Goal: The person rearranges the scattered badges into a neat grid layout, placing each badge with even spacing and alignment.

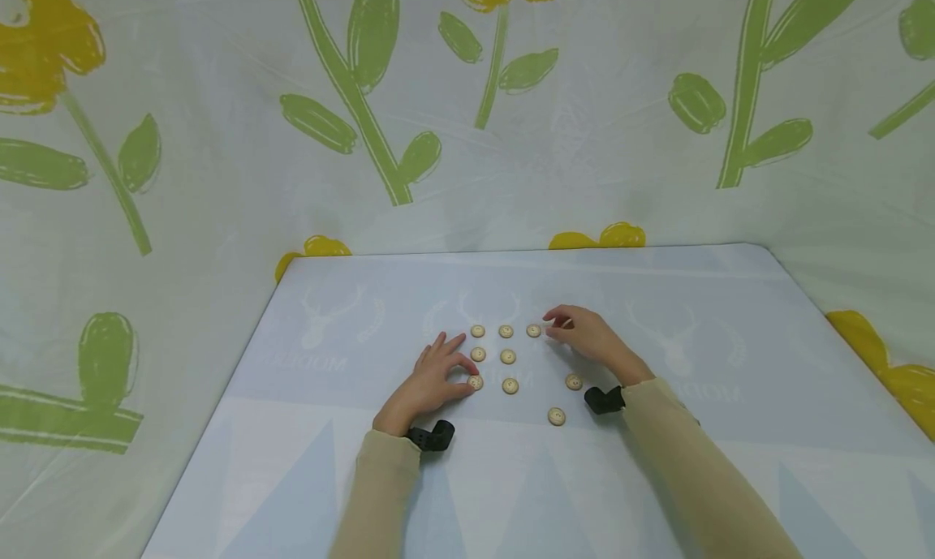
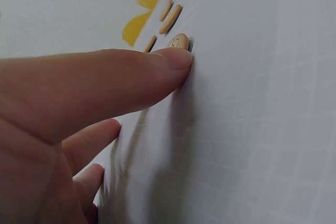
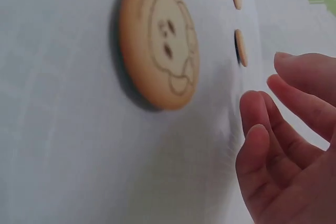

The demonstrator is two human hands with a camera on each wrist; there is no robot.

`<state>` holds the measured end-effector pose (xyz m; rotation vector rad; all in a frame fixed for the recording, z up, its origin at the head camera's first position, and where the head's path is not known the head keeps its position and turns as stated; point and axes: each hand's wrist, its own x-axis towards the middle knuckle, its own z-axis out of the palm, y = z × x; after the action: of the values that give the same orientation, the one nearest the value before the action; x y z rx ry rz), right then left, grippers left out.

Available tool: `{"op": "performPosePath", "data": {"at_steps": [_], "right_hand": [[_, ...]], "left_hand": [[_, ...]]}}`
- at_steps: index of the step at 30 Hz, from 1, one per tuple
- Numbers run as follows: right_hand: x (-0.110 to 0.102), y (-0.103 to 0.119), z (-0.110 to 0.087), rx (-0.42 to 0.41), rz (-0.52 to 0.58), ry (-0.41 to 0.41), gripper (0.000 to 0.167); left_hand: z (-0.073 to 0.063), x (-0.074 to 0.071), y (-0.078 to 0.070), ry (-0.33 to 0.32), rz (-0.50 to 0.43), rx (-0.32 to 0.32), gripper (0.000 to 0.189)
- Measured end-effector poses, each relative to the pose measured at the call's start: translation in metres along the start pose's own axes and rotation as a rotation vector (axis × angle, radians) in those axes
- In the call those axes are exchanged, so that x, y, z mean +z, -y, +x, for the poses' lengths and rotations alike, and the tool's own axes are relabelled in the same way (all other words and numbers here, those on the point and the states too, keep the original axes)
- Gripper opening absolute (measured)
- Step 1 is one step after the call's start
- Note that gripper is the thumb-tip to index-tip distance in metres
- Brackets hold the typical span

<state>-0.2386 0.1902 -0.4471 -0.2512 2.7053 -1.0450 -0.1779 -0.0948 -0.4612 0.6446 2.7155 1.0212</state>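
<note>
Several round tan discs with line-drawn faces lie on the table in short rows. My left hand pinches the lowest disc of the left column between thumb and index finger, its other fingers spread on the tabletop. In the left wrist view the thumb covers part of that disc. To the right of the top row's end disc, my right hand hovers with loosely bent fingers and nothing between them. A loose disc looms large in the right wrist view.
Two discs lie apart from the rows: one beside the right wrist, one lower down. The pale table has faint printed deer heads and triangles. A flowered sheet hangs behind and around it.
</note>
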Motion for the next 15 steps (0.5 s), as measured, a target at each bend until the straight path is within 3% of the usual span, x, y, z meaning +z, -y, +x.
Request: {"op": "performPosePath", "data": {"at_steps": [15], "right_hand": [[-0.014, -0.007, -0.037, -0.074, -0.063, 0.089, 0.026]], "left_hand": [[0.003, 0.002, 0.004, 0.000, 0.017, -0.005, 0.014]]}}
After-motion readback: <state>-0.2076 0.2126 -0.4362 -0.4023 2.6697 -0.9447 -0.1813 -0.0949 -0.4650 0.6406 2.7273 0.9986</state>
